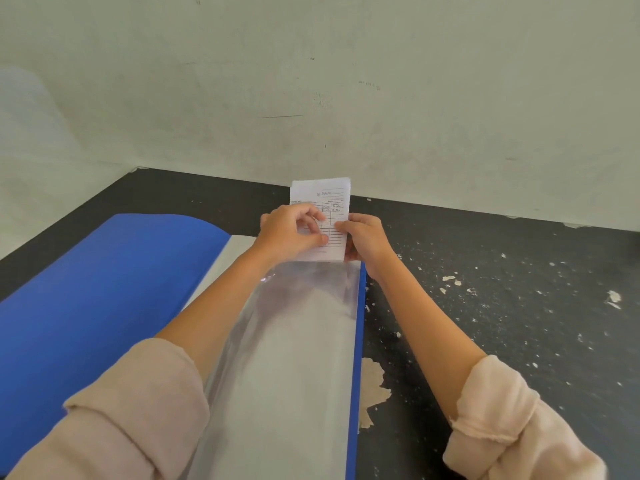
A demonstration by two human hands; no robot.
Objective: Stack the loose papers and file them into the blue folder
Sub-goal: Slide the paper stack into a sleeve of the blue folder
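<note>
The blue folder (104, 289) lies open on the dark worktop (502, 289). Its left cover is spread flat and curves up a little at the far edge, and a thin blue strip of the other cover shows along the right side. A clear plastic sleeve (294, 358) lies on top of the right half, glossy and slightly puffed, running from the near edge of the view to its mouth at the far end. At that mouth both hands hold the papers (327, 199), a small white stack whose top sheet is a printed form with a ruled table and some handwriting. The stack stands nearly upright, its lower edge meeting the top of the sleeve; whether that edge is already inside the plastic cannot be told. The left hand (291, 233) grips the left side of the stack, its fingers (310, 213) curled over the front of the sheet and its thumb pressed across lower down. The right hand (365, 242) pinches the right edge, thumb on the front and the other fingers hidden behind the paper. Both forearms reach out of rolled-up pale pink sleeves (138, 410). The worktop is speckled with pale chips, with a larger bare patch (372, 386) just beside the folder's right edge. A scuffed pale wall (311, 81) rises behind.
</note>
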